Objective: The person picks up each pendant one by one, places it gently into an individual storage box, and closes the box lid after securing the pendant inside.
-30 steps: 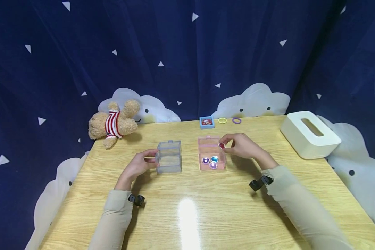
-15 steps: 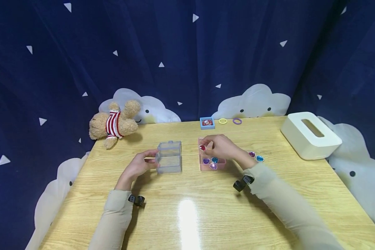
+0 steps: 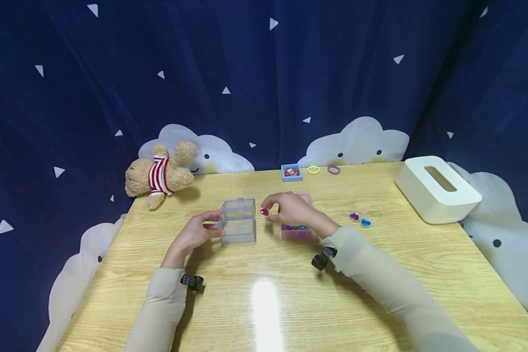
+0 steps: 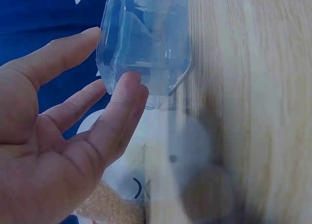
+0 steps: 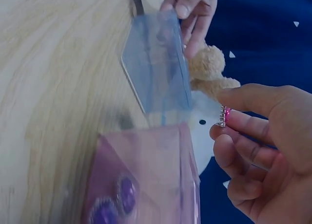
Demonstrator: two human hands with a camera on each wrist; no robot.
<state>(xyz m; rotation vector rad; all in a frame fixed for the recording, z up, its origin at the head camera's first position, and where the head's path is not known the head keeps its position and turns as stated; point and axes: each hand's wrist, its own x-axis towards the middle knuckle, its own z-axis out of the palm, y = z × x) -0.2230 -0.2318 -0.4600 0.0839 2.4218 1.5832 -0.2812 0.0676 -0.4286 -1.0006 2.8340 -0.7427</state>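
Observation:
My right hand (image 3: 292, 209) pinches a red gem (image 3: 264, 211) with a pale beaded edge between thumb and fingertips. It is held up between two small see-through boxes. The pink box (image 3: 300, 235) lies partly under this hand, lid up, with several gems inside; purple ones (image 5: 126, 194) show in the right wrist view. To its left stands the clear bluish box (image 3: 238, 238), lid raised and nothing visible inside. My left hand (image 3: 196, 232) rests at that box's left side. In the left wrist view its fingers (image 4: 119, 107) are nearly straight, tips right at the box's end.
A magenta gem (image 3: 354, 216) and a blue gem (image 3: 366, 223) lie right of the pink box. Behind are a small blue frame (image 3: 292, 172), a yellow ring (image 3: 313, 169) and a purple ring (image 3: 333, 169). A teddy bear (image 3: 160, 171) lies back left; a white tissue box (image 3: 438, 190) stands right.
My right hand has carried the red gem leftward, from over the pink box's right side to near the clear box. The two loose gems at right came into sight. My left hand stays put.

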